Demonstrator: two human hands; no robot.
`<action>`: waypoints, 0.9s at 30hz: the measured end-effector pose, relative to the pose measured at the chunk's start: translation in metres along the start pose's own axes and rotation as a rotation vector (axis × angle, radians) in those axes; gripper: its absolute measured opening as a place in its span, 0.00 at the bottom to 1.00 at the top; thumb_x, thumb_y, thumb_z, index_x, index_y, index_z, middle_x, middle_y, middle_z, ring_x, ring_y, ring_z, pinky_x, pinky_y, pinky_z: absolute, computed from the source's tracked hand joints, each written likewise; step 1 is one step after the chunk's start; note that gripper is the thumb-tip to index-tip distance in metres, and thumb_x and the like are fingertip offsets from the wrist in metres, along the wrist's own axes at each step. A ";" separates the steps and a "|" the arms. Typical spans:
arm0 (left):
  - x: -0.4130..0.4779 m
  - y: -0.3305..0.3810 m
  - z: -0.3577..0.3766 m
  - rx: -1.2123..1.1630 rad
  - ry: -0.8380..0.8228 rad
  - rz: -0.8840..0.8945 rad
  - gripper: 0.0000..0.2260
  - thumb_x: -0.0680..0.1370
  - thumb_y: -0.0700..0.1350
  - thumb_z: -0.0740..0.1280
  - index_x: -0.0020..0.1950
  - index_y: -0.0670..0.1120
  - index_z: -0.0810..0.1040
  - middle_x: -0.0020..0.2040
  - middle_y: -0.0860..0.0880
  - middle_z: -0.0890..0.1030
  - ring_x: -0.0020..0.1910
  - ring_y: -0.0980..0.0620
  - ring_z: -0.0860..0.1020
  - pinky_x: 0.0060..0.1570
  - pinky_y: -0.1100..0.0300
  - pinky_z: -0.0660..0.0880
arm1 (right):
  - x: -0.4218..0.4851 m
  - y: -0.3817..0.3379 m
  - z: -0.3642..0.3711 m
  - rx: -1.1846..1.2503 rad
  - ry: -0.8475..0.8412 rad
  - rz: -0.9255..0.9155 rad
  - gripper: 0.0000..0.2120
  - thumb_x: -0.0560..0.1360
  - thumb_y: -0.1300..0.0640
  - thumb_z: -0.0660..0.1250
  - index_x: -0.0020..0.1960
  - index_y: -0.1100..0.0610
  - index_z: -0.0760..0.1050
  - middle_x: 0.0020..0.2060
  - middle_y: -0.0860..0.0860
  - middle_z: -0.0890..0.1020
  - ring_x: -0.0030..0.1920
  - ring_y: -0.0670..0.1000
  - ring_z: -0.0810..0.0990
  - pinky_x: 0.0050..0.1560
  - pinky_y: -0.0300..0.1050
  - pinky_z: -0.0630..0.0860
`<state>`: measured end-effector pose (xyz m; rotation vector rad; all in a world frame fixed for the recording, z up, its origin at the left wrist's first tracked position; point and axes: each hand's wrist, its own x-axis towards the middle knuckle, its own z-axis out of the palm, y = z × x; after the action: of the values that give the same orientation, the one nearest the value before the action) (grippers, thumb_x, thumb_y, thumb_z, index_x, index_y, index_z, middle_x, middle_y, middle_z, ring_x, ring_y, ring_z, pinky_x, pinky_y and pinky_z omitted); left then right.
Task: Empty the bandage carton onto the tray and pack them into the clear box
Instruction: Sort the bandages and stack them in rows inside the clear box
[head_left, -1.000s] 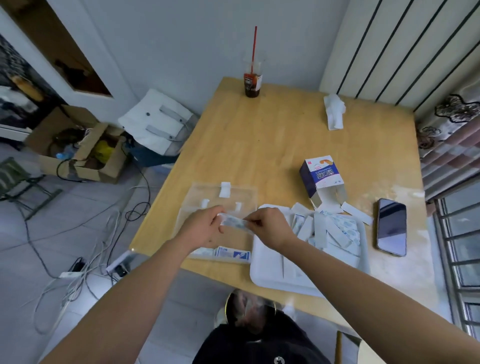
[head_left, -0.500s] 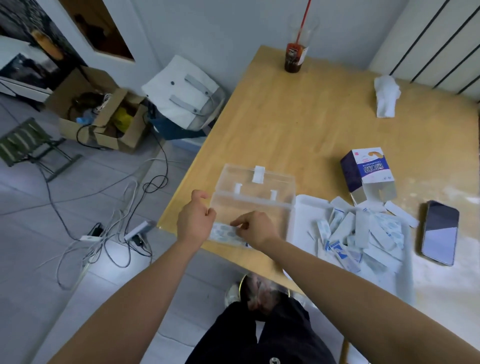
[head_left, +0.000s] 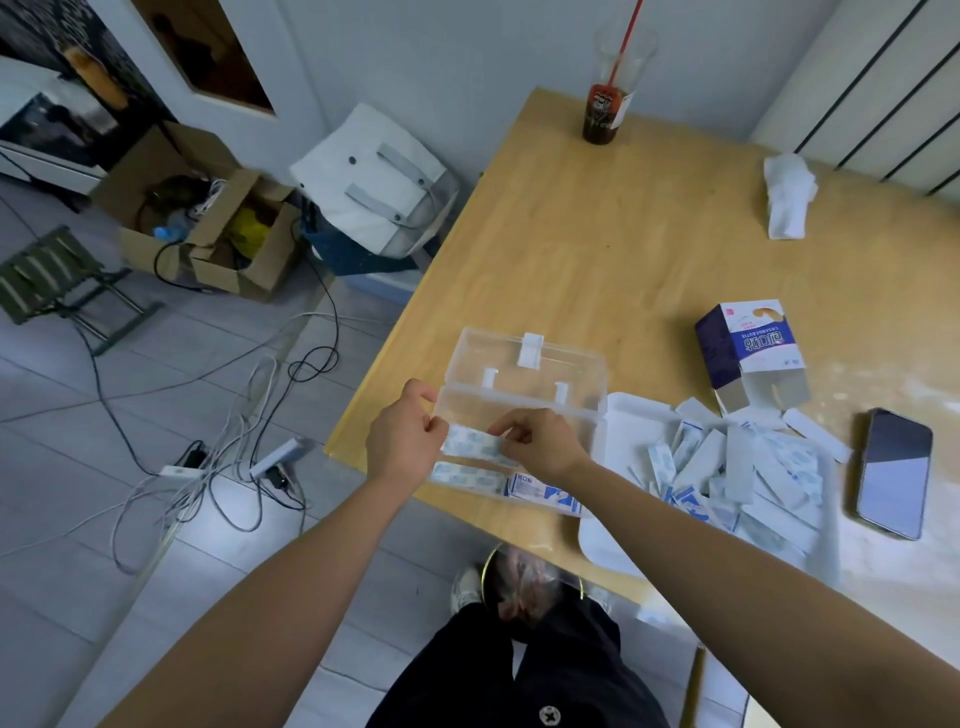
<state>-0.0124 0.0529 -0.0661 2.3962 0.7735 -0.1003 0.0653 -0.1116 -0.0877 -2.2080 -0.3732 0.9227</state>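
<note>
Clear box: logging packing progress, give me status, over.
Both busy: left hand and right hand pinch one bandage over the clear box. A few bandages inside; big pile on the tray. Box mouth unobstructed.

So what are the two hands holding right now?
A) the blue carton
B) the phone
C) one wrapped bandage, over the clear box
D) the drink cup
C: the left hand and the right hand each pinch an end of one wrapped bandage, held over the open clear box.
</note>
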 end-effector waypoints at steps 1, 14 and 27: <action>0.000 0.001 0.000 -0.001 -0.004 -0.002 0.11 0.76 0.40 0.64 0.58 0.47 0.71 0.28 0.52 0.70 0.28 0.51 0.70 0.30 0.55 0.69 | 0.000 -0.002 0.001 -0.059 -0.071 -0.006 0.11 0.72 0.65 0.65 0.50 0.54 0.82 0.37 0.49 0.79 0.39 0.47 0.75 0.40 0.37 0.72; -0.007 0.018 0.004 0.161 -0.080 0.506 0.08 0.77 0.40 0.62 0.53 0.45 0.78 0.52 0.51 0.75 0.50 0.52 0.75 0.47 0.60 0.72 | 0.002 -0.003 0.020 -0.371 -0.148 -0.040 0.12 0.73 0.62 0.65 0.53 0.54 0.82 0.50 0.50 0.84 0.51 0.52 0.81 0.49 0.42 0.76; 0.007 0.032 0.035 0.625 -0.710 0.268 0.13 0.81 0.42 0.54 0.56 0.38 0.75 0.58 0.40 0.73 0.55 0.41 0.74 0.48 0.54 0.69 | -0.008 0.021 0.001 -0.692 -0.265 0.016 0.15 0.75 0.64 0.60 0.60 0.61 0.76 0.56 0.57 0.79 0.55 0.57 0.79 0.54 0.47 0.77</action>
<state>0.0144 0.0154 -0.0795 2.7001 0.0756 -1.1524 0.0588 -0.1296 -0.0987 -2.7001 -0.9134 1.2319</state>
